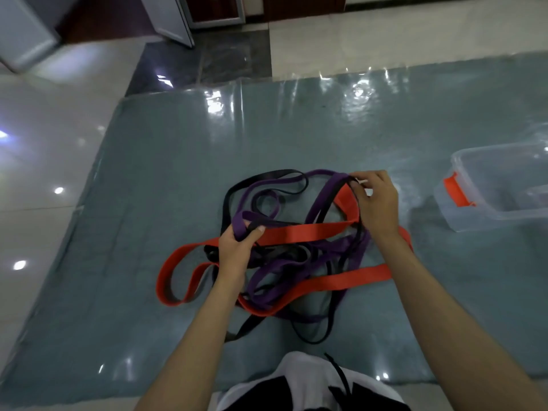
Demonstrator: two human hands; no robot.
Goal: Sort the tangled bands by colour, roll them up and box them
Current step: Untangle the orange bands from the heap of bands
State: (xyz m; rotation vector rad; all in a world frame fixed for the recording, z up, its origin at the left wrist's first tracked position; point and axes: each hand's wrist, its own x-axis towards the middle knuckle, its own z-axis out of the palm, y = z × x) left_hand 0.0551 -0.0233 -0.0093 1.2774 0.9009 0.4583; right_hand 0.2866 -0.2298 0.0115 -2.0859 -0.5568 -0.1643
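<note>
Lying mid-mat (pixel 148 173), the tangled bands (pixel 284 262) have bare mat all round; left grip (pixel 237 247) pinches a purple band (pixel 241 222), right grip (pixel 375 200) pinches strands; clear box (pixel 504 185) sits near the right edge.

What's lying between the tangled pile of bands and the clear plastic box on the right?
Nothing: in the head view only bare glossy blue-grey mat separates the tangled red, purple and black bands from the clear plastic box with the orange latch.

A home floor: glossy tiles (pixel 44 179), plastic-covered mat (pixel 148 203), wooden cabinet base (pixel 305 7).
</note>
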